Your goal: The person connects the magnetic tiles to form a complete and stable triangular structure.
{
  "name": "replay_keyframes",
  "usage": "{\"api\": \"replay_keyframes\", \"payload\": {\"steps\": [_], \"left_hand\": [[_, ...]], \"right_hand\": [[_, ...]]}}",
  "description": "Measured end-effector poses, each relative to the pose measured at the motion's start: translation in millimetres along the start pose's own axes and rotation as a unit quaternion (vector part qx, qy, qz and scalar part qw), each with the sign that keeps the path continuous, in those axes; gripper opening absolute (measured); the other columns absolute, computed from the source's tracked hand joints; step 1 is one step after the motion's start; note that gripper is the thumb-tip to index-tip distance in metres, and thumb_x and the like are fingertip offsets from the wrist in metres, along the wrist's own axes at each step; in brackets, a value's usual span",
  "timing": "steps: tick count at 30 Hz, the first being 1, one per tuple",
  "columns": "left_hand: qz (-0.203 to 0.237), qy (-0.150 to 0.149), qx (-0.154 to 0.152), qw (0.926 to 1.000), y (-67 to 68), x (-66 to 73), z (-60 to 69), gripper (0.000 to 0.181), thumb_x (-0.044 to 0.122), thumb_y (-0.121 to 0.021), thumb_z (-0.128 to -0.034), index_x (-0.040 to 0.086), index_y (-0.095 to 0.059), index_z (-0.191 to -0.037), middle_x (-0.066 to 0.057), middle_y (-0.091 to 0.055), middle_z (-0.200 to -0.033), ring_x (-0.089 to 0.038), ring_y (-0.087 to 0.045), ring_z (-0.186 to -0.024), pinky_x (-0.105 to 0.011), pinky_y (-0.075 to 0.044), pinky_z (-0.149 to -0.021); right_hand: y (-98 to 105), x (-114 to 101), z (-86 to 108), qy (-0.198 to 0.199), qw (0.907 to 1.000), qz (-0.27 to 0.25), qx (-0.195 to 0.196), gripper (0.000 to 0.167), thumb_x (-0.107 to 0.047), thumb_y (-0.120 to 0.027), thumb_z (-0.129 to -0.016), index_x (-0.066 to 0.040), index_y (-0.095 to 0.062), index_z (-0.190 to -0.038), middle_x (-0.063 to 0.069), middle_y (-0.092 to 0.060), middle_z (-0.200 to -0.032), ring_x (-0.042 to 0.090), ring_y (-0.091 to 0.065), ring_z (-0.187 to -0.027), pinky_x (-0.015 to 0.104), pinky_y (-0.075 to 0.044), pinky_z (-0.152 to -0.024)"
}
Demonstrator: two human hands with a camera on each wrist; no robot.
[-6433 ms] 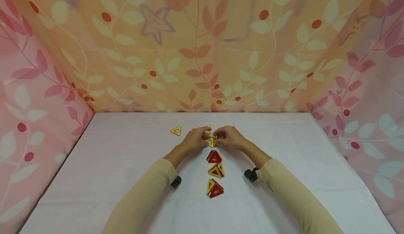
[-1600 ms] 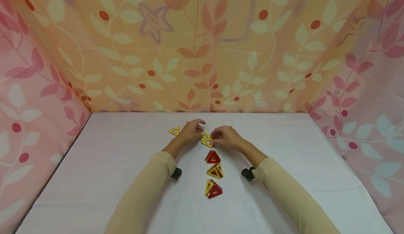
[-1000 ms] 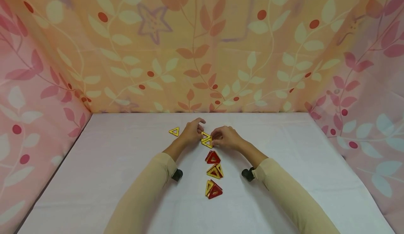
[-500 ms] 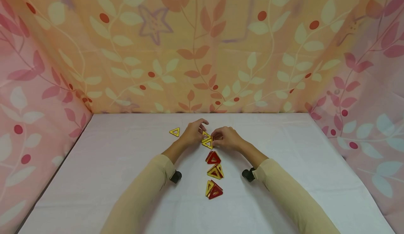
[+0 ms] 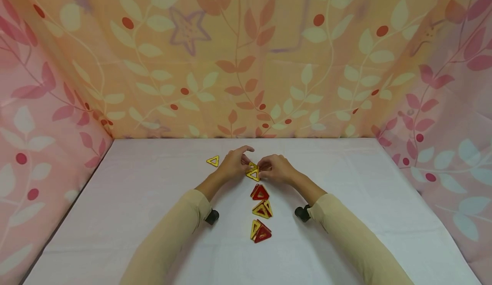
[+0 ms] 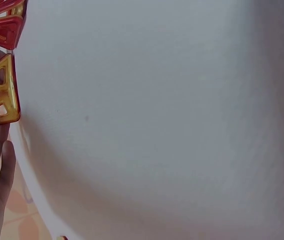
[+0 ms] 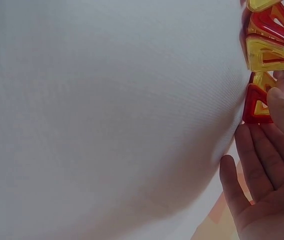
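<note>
Between the two hands is a small group of magnetic triangle tiles [image 5: 253,174], yellow at the front with a red one [image 7: 252,106] at the side in the right wrist view. My left hand [image 5: 232,163] pinches the yellow tile [image 6: 13,107] at the group's far left, thumb on its face. From the right, my right hand [image 5: 278,168] holds the group with thumb and fingers, its thumb by the red tile. The palms partly hide the tiles' far sides in the head view.
Toward the person, three small red and yellow tile pyramids stand in a line: a red-fronted one [image 5: 260,192], a yellow one [image 5: 263,209] and another red one [image 5: 261,231]. A loose yellow triangle [image 5: 213,161] lies left of the left hand on the white table [image 5: 127,216].
The farther yellow tile, earlier apart from the group, has come against it. Over the last second it tilts up and inward with the left fingers, while the right hand stays nearly still.
</note>
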State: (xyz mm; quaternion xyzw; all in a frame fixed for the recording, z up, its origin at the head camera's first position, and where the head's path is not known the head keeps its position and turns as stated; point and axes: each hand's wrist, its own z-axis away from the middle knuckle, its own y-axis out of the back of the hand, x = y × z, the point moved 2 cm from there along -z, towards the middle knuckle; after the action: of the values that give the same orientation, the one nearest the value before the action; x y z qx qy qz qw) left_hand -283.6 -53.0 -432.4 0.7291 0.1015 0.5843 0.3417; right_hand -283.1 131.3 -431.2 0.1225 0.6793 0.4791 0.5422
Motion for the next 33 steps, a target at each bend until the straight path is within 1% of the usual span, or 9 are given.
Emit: {"api": "replay_keyframes", "payload": {"steps": [4,5,9,12,16,19,25,33], "left_hand": [[-0.014,-0.010,0.000,0.9999,-0.1,0.4,-0.6,0.048,-0.005,-0.075,-0.0838,0.002,-0.059,-0.129,-0.007,-0.074,-0.094,-0.018,-0.070,-0.088,-0.034,-0.055,-0.081],[-0.018,-0.014,-0.001,0.9998,-0.3,0.7,-0.9,0.044,-0.005,-0.075,-0.0836,0.001,-0.062,-0.125,-0.008,-0.074,-0.093,-0.018,-0.071,-0.087,-0.034,-0.055,-0.081],[-0.035,-0.029,-0.005,0.9990,-2.2,1.2,-2.6,0.020,-0.005,-0.076,-0.0825,0.001,-0.070,-0.101,-0.007,-0.073,-0.087,-0.016,-0.068,-0.082,-0.029,-0.055,-0.077],[-0.041,-0.036,-0.008,0.9985,-3.6,0.5,-3.6,0.012,-0.005,-0.076,-0.0820,0.003,-0.070,-0.089,-0.006,-0.071,-0.083,-0.014,-0.065,-0.078,-0.026,-0.053,-0.073],[-0.033,-0.031,-0.018,0.9988,-4.5,1.1,-3.0,0.011,-0.004,-0.078,-0.0819,0.003,-0.071,-0.087,-0.004,-0.071,-0.082,-0.013,-0.066,-0.076,-0.025,-0.053,-0.072],[-0.026,-0.026,-0.025,0.9990,-4.7,2.4,-1.9,0.010,-0.002,-0.078,-0.0818,0.003,-0.072,-0.086,-0.003,-0.072,-0.082,-0.012,-0.066,-0.075,-0.025,-0.054,-0.071],[-0.016,-0.022,-0.024,0.9993,-4.7,2.5,-0.4,0.009,-0.002,-0.078,-0.0824,0.002,-0.071,-0.087,-0.004,-0.072,-0.082,-0.012,-0.066,-0.076,-0.024,-0.054,-0.071],[-0.021,-0.033,-0.020,0.9990,-6.3,2.8,-0.4,0.009,-0.003,-0.077,-0.0830,0.001,-0.071,-0.088,-0.006,-0.073,-0.084,-0.013,-0.066,-0.076,-0.024,-0.053,-0.069]], "right_hand": [[0.4,-0.2,1.1,0.000,1.0000,0.000,0.003,0.030,-0.019,-0.079,-0.086,-0.007,-0.071,-0.113,0.002,-0.073,-0.105,0.017,-0.067,-0.100,0.043,-0.049,-0.095],[0.5,-0.2,1.3,0.002,1.0000,0.001,0.004,0.031,-0.019,-0.079,-0.086,-0.006,-0.070,-0.113,0.002,-0.073,-0.105,0.018,-0.067,-0.100,0.043,-0.050,-0.095],[0.8,-0.5,2.1,0.007,0.9999,-0.001,0.008,0.032,-0.018,-0.079,-0.086,-0.005,-0.070,-0.114,0.004,-0.073,-0.106,0.019,-0.068,-0.101,0.042,-0.051,-0.094],[1.0,-0.7,2.3,0.013,0.9999,-0.002,0.009,0.032,-0.018,-0.079,-0.086,-0.005,-0.070,-0.114,0.004,-0.073,-0.106,0.019,-0.068,-0.101,0.041,-0.051,-0.093],[1.6,-0.5,2.2,0.022,0.9997,-0.002,0.008,0.032,-0.017,-0.079,-0.087,-0.004,-0.070,-0.115,0.004,-0.073,-0.106,0.019,-0.068,-0.100,0.041,-0.052,-0.091],[1.8,-0.9,2.1,0.022,0.9997,-0.004,0.006,0.032,-0.017,-0.078,-0.087,-0.004,-0.069,-0.115,0.005,-0.073,-0.106,0.019,-0.068,-0.099,0.041,-0.052,-0.091],[0.9,-1.9,1.9,0.014,0.9999,-0.005,0.007,0.032,-0.018,-0.079,-0.086,-0.005,-0.070,-0.115,0.004,-0.073,-0.106,0.019,-0.068,-0.100,0.041,-0.052,-0.092],[0.4,-2.5,1.8,0.020,0.9996,0.020,0.010,0.030,-0.020,-0.080,-0.086,-0.007,-0.072,-0.112,0.001,-0.074,-0.102,0.017,-0.068,-0.098,0.045,-0.050,-0.092]]}}
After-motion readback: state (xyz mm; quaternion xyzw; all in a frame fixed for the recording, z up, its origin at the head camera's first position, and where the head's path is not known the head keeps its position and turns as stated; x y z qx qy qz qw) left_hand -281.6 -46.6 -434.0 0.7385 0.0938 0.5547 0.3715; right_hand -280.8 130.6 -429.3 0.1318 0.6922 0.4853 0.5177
